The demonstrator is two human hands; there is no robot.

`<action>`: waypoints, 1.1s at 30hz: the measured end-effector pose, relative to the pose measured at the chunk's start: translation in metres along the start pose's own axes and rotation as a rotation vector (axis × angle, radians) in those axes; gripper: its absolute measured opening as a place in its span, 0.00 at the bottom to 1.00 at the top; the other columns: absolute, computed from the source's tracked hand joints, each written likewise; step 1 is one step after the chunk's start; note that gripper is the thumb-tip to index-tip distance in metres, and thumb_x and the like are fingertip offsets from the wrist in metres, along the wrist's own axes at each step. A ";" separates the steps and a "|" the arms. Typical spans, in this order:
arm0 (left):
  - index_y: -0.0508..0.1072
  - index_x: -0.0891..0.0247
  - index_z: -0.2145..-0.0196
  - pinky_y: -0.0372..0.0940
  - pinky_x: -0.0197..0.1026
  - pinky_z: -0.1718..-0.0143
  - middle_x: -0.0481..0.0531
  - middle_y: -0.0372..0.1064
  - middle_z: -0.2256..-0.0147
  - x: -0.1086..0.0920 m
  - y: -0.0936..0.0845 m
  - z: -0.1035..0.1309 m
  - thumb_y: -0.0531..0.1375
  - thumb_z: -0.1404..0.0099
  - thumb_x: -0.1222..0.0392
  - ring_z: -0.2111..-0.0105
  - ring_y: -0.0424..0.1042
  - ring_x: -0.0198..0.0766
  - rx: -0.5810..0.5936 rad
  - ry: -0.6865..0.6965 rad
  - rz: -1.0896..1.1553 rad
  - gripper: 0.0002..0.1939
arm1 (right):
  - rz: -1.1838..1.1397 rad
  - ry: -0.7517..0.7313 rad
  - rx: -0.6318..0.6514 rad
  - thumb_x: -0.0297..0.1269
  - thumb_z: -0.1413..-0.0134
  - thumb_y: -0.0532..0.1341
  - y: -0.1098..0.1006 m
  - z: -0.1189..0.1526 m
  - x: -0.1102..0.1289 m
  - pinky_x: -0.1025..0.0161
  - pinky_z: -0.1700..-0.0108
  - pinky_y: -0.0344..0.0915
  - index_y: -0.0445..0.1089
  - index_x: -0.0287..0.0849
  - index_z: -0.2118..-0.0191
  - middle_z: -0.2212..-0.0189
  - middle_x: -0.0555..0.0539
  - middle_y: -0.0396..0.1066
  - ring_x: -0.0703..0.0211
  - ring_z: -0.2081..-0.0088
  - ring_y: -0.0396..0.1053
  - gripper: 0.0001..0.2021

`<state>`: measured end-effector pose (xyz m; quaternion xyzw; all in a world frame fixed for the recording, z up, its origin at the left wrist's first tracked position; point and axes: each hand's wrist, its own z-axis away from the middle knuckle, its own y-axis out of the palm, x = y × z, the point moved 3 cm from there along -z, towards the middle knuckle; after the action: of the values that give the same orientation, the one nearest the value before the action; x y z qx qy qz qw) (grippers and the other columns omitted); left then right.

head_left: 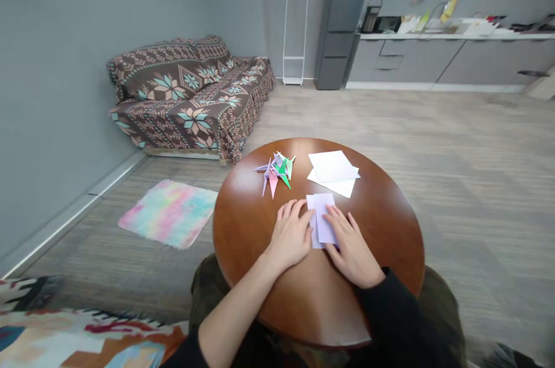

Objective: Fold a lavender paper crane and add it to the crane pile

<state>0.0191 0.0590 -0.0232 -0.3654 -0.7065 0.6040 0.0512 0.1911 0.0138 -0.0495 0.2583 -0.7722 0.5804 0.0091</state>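
Note:
A sheet of lavender origami paper [325, 218] lies on the round brown table, with one part folded over the other. My left hand [291, 233] rests at its left edge, fingers bent, thumb and forefinger against the paper. On the opposite side, my right hand [350, 246] holds the folded part by its right edge, with the fingers above and the thumb near the bottom corner. Behind my left hand sits a small pile of folded paper cranes [277, 170] in purple, pink, green and pale green. Flat sheets of pale paper [333, 167] overlap beyond the folded piece.
The round table [243, 229] stands close over my knees. A patterned covered sofa [191, 96] is at the back left, a fluffy pastel mat [169, 213] on the floor. A grey fridge [342, 21] and kitchen counter [433, 59] line the far wall.

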 end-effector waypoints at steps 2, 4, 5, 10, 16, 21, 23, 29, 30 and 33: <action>0.68 0.55 0.40 0.53 0.61 0.34 0.56 0.64 0.38 0.001 0.000 0.000 0.55 0.33 0.62 0.36 0.56 0.56 0.013 -0.003 0.009 0.24 | -0.003 -0.024 0.034 0.41 0.34 0.55 -0.001 0.000 0.001 0.34 0.31 0.48 0.58 0.39 0.34 0.30 0.34 0.54 0.39 0.29 0.50 0.27; 0.66 0.57 0.38 0.52 0.61 0.34 0.56 0.66 0.39 0.002 0.000 -0.001 0.54 0.32 0.61 0.36 0.57 0.56 0.024 -0.010 0.026 0.25 | -0.011 -0.056 0.064 0.47 0.35 0.57 -0.002 -0.001 0.004 0.34 0.31 0.47 0.58 0.39 0.33 0.30 0.34 0.55 0.39 0.29 0.51 0.29; 0.64 0.58 0.37 0.53 0.60 0.35 0.56 0.66 0.39 0.003 0.001 -0.002 0.54 0.31 0.60 0.36 0.57 0.56 0.027 -0.012 0.034 0.25 | -0.012 -0.071 0.075 0.49 0.36 0.57 -0.002 -0.001 0.005 0.34 0.31 0.46 0.58 0.38 0.33 0.31 0.34 0.56 0.38 0.29 0.51 0.31; 0.66 0.59 0.38 0.53 0.60 0.35 0.55 0.66 0.38 0.005 0.002 -0.002 0.55 0.29 0.59 0.36 0.56 0.55 0.032 0.023 -0.011 0.23 | 0.015 -0.088 0.096 0.49 0.32 0.53 -0.002 -0.005 0.012 0.33 0.30 0.45 0.54 0.35 0.30 0.31 0.34 0.57 0.40 0.29 0.50 0.32; 0.67 0.60 0.39 0.53 0.60 0.35 0.56 0.64 0.37 0.001 0.002 -0.001 0.53 0.28 0.58 0.36 0.56 0.55 0.023 0.031 -0.071 0.22 | 0.047 -0.069 0.096 0.39 0.29 0.48 0.001 -0.007 0.010 0.36 0.30 0.48 0.56 0.37 0.30 0.30 0.37 0.55 0.43 0.28 0.50 0.26; 0.65 0.61 0.37 0.52 0.60 0.35 0.56 0.63 0.36 0.000 0.003 -0.002 0.55 0.29 0.57 0.36 0.56 0.56 0.026 0.023 -0.050 0.24 | 0.062 -0.049 0.080 0.39 0.30 0.50 0.005 -0.007 0.009 0.40 0.30 0.50 0.59 0.32 0.32 0.30 0.35 0.55 0.43 0.29 0.51 0.26; 0.65 0.63 0.37 0.52 0.60 0.34 0.56 0.65 0.37 0.002 0.004 -0.003 0.56 0.29 0.56 0.36 0.56 0.56 0.024 0.013 -0.028 0.24 | 0.067 -0.044 0.076 0.39 0.30 0.50 0.006 -0.008 0.009 0.40 0.30 0.51 0.59 0.32 0.32 0.31 0.35 0.56 0.42 0.29 0.51 0.26; 0.71 0.58 0.41 0.52 0.60 0.35 0.53 0.67 0.38 0.010 0.008 -0.007 0.62 0.33 0.55 0.35 0.56 0.55 0.047 -0.017 0.067 0.23 | 0.070 -0.046 0.074 0.39 0.29 0.48 0.005 -0.008 0.009 0.40 0.30 0.50 0.59 0.32 0.32 0.31 0.35 0.57 0.43 0.29 0.51 0.25; 0.72 0.58 0.41 0.52 0.60 0.34 0.53 0.67 0.38 0.011 0.008 -0.008 0.62 0.33 0.57 0.35 0.57 0.55 0.051 -0.021 0.078 0.22 | 0.069 -0.047 0.076 0.38 0.29 0.48 0.004 -0.008 0.009 0.40 0.30 0.50 0.59 0.32 0.32 0.31 0.35 0.57 0.43 0.29 0.51 0.25; 0.72 0.59 0.41 0.52 0.60 0.34 0.52 0.67 0.38 0.013 0.008 -0.008 0.61 0.32 0.62 0.35 0.57 0.54 0.057 -0.024 0.095 0.22 | 0.071 -0.053 0.091 0.36 0.29 0.48 0.004 -0.009 0.009 0.41 0.29 0.50 0.58 0.32 0.32 0.30 0.36 0.55 0.44 0.28 0.50 0.25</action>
<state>0.0181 0.0731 -0.0332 -0.3897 -0.6714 0.6299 0.0242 0.1794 0.0189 -0.0472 0.2462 -0.7537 0.6078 -0.0438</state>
